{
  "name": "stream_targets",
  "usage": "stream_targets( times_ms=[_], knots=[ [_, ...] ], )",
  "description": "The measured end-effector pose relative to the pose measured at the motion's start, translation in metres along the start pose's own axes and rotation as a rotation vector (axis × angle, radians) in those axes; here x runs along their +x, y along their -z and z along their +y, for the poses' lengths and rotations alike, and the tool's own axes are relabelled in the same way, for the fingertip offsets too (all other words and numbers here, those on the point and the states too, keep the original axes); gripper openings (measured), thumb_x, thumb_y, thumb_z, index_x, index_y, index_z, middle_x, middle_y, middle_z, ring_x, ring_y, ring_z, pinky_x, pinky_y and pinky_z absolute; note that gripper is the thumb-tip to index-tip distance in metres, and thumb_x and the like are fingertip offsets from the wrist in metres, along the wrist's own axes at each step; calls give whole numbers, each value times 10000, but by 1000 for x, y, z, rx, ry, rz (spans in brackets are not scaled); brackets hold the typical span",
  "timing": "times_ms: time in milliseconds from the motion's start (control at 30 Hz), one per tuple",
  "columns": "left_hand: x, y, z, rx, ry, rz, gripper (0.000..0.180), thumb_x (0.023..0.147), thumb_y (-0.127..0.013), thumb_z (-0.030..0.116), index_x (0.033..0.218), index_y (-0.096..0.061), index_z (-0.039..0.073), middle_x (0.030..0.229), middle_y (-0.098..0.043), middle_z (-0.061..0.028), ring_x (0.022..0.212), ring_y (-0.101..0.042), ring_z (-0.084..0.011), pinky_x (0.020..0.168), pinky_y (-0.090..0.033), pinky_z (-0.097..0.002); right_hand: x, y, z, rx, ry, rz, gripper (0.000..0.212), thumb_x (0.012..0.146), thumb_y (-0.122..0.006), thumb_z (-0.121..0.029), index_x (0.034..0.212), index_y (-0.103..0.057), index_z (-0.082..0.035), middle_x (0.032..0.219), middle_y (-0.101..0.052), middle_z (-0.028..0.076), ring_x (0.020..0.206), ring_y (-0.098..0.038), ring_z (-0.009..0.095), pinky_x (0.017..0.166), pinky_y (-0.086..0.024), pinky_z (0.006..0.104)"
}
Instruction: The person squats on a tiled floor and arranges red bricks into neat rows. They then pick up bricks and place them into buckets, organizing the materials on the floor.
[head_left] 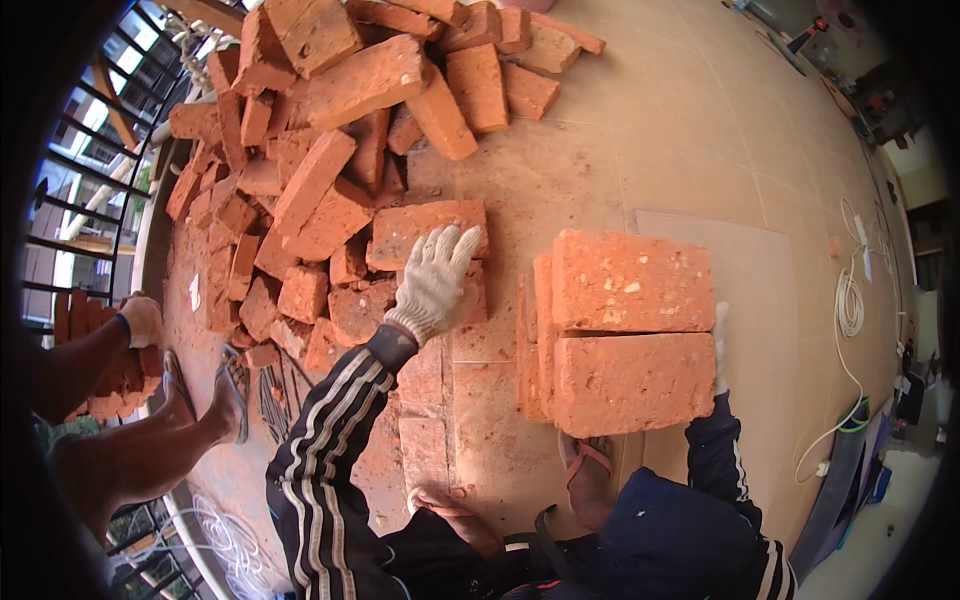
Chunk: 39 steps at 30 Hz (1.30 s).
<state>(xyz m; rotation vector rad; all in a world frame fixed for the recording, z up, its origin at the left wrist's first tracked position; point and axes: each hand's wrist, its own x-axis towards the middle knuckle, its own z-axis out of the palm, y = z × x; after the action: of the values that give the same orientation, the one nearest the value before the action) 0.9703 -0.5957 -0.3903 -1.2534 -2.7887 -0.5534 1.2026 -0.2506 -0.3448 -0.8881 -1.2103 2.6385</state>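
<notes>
Your jagged clay-brick heap (315, 180) sprawls left of a pitted, blocky stack (630, 375). On the heap's edge, an oblong brick (402, 227) lies beneath your knit-gloved left hand (436, 280); your half-hidden right hand (721, 345) flanks the stack. I can't tell whether either grips.

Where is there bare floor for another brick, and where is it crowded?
The tan tiled floor is mostly bare beyond the blocky stack of orange bricks, and right of it toward the coiled white cable. A narrow dusty strip shows between that stack and the orange brick under the white-gloved left hand. The left is crowded by a loose brick heap.
</notes>
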Motion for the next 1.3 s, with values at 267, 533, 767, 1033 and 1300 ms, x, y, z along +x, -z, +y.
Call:
stream_targets(
  times_ms=[267, 533, 767, 1033, 1300],
  knots=[
    [20, 3, -90, 304, 99, -400, 1008, 628, -844, 227, 1505, -358, 119, 1457, -439, -196, 1384, -411, -399, 1148, -335, -498, -39, 47, 17, 53, 76, 199, 692, 1025, -452, -599, 1479, -451, -76, 1424, -552, 119, 1205, -611, 237, 976, -547, 397],
    [23, -13, -105, 353, -4, -320, 1041, 652, -864, 238, 1545, -330, 190, 1384, -456, -158, 1300, -460, -367, 1125, -372, -459, -47, 72, 13, 26, 38, 287, 670, 1029, -463, -574, 1474, -458, -73, 1415, -557, 118, 1206, -610, 235, 983, -540, 392],
    [8, -3, -102, 404, 11, -262, 932, 679, -842, 225, 1501, -404, 195, 1347, -496, -146, 1274, -493, -350, 1117, -377, -460, -47, 78, 19, 10, 11, 268, 650, 1032, -473, -553, 1469, -464, -71, 1408, -562, 118, 1207, -608, 233, 989, -535, 388],
    [5, 25, -74, 337, 170, -432, 995, 633, -833, 229, 1522, -388, 188, 1391, -460, -162, 1289, -470, -362, 1142, -335, -477, -44, 86, 15, 5, 10, 307, 628, 1036, -484, -528, 1464, -471, -68, 1399, -567, 118, 1208, -607, 231, 997, -528, 383],
    [28, 77, -33, 453, 95, -470, 921, 632, -814, 249, 1468, -444, 141, 1242, -496, -192, 1159, -491, -353, 1036, -329, -499, -84, 113, 23, -330, -121, 457, 583, 1044, -500, -467, 1454, -484, -54, 1381, -579, 118, 1210, -601, 225, 1017, -506, 369]
  ],
)
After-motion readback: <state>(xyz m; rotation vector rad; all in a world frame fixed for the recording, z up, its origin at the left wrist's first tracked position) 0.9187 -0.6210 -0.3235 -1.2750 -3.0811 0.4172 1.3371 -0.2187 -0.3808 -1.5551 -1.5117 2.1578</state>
